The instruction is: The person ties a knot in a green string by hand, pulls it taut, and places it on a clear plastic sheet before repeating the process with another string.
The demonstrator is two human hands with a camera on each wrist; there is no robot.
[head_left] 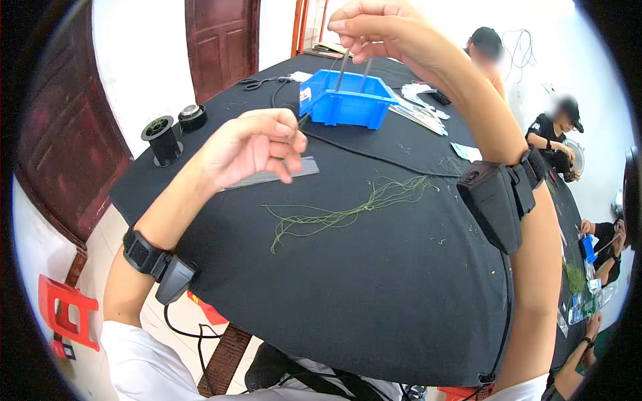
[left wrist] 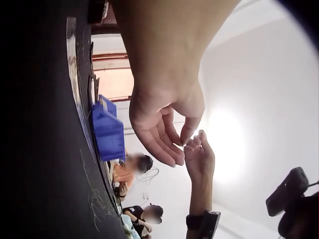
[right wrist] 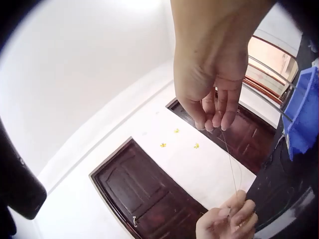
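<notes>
My right hand [head_left: 394, 37] is raised above the far side of the table, its fingertips pinching a thin thread [right wrist: 230, 162]. That thread runs down to my left hand [head_left: 257, 147], which is lower and nearer, with curled fingers and the thumb and forefinger pinched together at the thread's end. Loose green threads [head_left: 354, 212] lie in a long tangled bunch on the black cloth in front of the hands. Behind them stands a blue bin [head_left: 348, 107] with two thin metal rods [head_left: 343, 70] rising from it, which overlap the right hand's fingers in the head view.
A black spool [head_left: 162, 142] of green thread and a round metal-topped container [head_left: 192, 117] stand at the left. Scissors [head_left: 253, 84] lie at the back; a clear ruler-like strip [head_left: 304, 167] lies beneath the left hand. A black cable [head_left: 374, 155] crosses the table. People sit at the right.
</notes>
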